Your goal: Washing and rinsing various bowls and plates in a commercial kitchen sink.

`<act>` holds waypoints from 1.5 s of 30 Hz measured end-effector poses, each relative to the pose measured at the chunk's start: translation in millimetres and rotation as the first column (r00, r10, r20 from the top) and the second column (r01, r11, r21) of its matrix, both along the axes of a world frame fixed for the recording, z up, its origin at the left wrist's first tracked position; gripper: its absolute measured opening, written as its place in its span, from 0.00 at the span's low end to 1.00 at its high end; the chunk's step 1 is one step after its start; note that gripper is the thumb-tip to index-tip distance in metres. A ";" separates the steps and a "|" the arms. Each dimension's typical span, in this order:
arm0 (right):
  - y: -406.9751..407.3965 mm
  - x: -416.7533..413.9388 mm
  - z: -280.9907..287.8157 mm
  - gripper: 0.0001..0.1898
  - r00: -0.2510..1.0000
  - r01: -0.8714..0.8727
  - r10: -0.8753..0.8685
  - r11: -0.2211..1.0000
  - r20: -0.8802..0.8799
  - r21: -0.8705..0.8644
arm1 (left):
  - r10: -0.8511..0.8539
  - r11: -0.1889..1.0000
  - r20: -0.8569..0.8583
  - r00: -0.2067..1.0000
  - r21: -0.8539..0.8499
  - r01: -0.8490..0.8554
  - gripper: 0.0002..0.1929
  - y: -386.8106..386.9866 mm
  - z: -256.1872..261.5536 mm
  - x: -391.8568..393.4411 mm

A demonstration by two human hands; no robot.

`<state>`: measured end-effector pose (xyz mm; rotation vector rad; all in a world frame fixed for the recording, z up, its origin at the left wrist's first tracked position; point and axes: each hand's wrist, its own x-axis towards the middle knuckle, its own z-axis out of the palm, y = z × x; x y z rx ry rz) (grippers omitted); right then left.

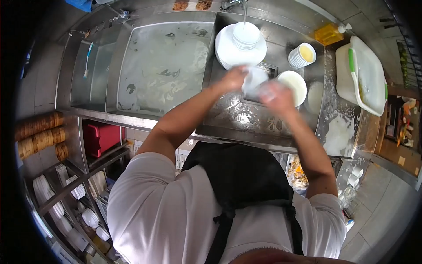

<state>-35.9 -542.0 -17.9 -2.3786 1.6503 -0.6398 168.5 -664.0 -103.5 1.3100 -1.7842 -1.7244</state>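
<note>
Over the drain of the steel sink basin [237,115], my left hand [234,80] grips a small white dish [255,79], blurred by motion. My right hand [278,97] is at the dish's near right edge, too blurred to show whether something is in its fingers. Just beyond my hands stand stacked large white plates [226,49], with small white dishes [246,34] piled on top. Water runs onto that pile from the tap [230,4]. A white bowl [298,87] holding pale liquid sits beside my right hand. Behind it is a tilted stack of white cups [296,59], the top one holding something yellow.
Left lies a wide basin of cloudy water [165,66], then a narrower basin [94,79] with a brush [88,59]. Along the right stand a yellow liquid bottle [328,34] and a white tub [346,72]. The sink's front rim [244,142] runs close to my body.
</note>
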 end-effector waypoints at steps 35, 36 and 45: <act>-257.7 94.6 34.5 0.24 0.671 0.189 -0.418 0.895 0.613 0.404 | -0.223 0.914 0.788 0.574 -0.036 0.404 0.36 -253.8 -143.5 166.6; -252.4 95.2 32.4 0.24 0.683 0.146 -0.394 0.899 0.616 0.414 | -0.139 0.954 0.718 0.682 -0.087 0.286 0.34 -251.2 -154.9 164.7; -199.9 76.4 -25.3 0.17 0.569 0.603 -0.410 0.797 0.713 -0.023 | -0.096 0.957 0.760 0.643 -0.106 0.269 0.31 -224.9 -184.0 177.6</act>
